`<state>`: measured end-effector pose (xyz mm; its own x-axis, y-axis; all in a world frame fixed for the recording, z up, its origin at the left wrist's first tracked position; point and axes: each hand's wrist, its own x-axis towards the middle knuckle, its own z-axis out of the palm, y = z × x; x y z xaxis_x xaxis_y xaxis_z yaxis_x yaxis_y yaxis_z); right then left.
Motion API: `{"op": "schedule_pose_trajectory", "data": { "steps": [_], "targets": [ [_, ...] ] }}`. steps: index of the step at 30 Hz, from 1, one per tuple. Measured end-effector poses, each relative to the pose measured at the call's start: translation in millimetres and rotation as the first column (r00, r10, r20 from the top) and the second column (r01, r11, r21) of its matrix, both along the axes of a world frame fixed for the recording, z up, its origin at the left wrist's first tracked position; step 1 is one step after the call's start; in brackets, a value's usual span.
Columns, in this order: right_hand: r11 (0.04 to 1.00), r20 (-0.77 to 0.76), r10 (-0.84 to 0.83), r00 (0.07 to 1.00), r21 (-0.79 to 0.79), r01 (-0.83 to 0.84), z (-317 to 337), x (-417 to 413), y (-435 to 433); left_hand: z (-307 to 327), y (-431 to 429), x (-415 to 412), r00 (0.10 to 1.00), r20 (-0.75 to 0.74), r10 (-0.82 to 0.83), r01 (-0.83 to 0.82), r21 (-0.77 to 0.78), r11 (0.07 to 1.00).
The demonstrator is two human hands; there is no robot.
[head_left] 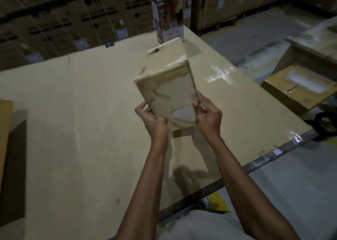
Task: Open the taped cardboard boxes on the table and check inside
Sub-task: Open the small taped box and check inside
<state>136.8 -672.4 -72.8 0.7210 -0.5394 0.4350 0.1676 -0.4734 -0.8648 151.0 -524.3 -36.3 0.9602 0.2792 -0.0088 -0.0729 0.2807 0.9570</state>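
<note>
Holding the box tilted above the surface, taped end turned up to view — probably to find a tape edge. Gripping its lower corner with the left hand, pinching its right edge with the right hand. Beyond — a carton, upright.

Seen from a head-worn camera, the left forearm and the right forearm, both bare, rise from the bottom of the view and converge toward its middle, wrists higher than elbows. The left hand grips the near left edge of a cardboard box with curled fingers, knuckles toward the camera. The right hand pinches the near right edge, thumb on the facing side, one finger stretched up along the edge. The hands sit roughly level.
</note>
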Motion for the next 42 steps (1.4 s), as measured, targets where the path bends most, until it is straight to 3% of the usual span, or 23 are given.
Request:
{"op": "schedule_pose_trajectory", "data": {
  "steps": [3, 5, 8, 14, 16, 18, 19, 21, 23, 27, 29, 32, 34, 37, 42],
  "targets": [
    [0.967, -0.033, -0.027, 0.999, 0.252, 0.034, -6.1, 4.8, 8.4, 24.4, 0.2, -1.9, 0.989, 0.147, -0.033, -0.014, 0.305, 0.952],
    [0.936, -0.034, -0.026, 0.999, 0.349, 0.037, -14.2, 5.7, 11.4, 27.5, 0.4, -4.7, 0.983, 0.177, -0.040, -0.033, 0.392, 0.919],
    [0.923, -0.056, 0.037, 0.998, 0.383, -0.013, -30.4, 8.0, 2.0, 7.0, 3.8, -8.9, 0.991, 0.121, -0.063, 0.012, 0.385, 0.923],
    [0.938, -0.295, 0.107, 0.949, 0.346, 0.002, -56.6, -16.4, -2.3, -51.4, 5.8, -29.5, 0.987, -0.082, -0.141, 0.162, 0.365, 0.917],
    [0.977, -0.241, 0.033, 0.970, 0.212, 0.020, -42.4, -24.9, 7.9, -56.1, 8.2, -31.6, 0.982, -0.101, -0.158, 0.182, 0.306, 0.934],
    [0.994, -0.073, -0.103, 0.992, -0.046, 0.100, -19.3, -31.5, 23.0, -57.4, 11.1, -30.4, 0.982, -0.119, -0.146, 0.169, 0.208, 0.963],
    [0.970, 0.039, -0.121, 0.992, -0.206, 0.127, -3.1, -34.1, 32.1, -56.6, 12.6, -30.1, 0.985, -0.118, -0.124, 0.141, 0.155, 0.978],
    [0.866, 0.202, -0.005, 0.979, -0.489, 0.105, 28.7, -33.0, 50.8, -58.9, 17.7, -27.1, 0.989, -0.132, -0.070, 0.073, 0.022, 0.997],
    [0.763, 0.206, 0.093, 0.974, -0.643, 0.063, 48.7, -18.8, 67.8, -63.9, 21.8, -24.2, 0.981, -0.190, -0.040, 0.025, -0.078, 0.997],
    [0.725, -0.100, -0.012, 0.995, -0.686, -0.061, 48.1, 15.1, 89.7, -68.9, 19.8, -19.9, 0.909, -0.417, 0.026, -0.116, -0.194, 0.974],
    [0.705, -0.210, -0.090, 0.974, -0.704, -0.087, 33.2, 19.0, 88.3, -74.7, 15.1, -15.6, 0.841, -0.540, -0.018, -0.135, -0.243, 0.960],
    [0.685, -0.177, -0.109, 0.978, -0.726, -0.055, 19.8, 15.3, 79.2, -86.1, 11.8, -12.5, 0.720, -0.667, -0.190, -0.021, -0.295, 0.955],
    [0.726, -0.149, -0.104, 0.983, -0.687, -0.027, 20.6, 12.5, 71.0, -86.7, 10.4, -12.8, 0.670, -0.702, -0.242, 0.019, -0.310, 0.950],
    [0.790, -0.095, -0.117, 0.989, -0.612, 0.035, 24.9, 8.7, 50.9, -70.9, 1.6, -17.5, 0.661, -0.679, -0.320, 0.062, -0.375, 0.925],
    [0.879, -0.010, -0.158, 0.987, -0.457, 0.136, 32.8, 6.2, 7.2, -68.6, -22.9, -24.0, 0.672, -0.533, -0.514, 0.154, -0.579, 0.801]
  ]
}}
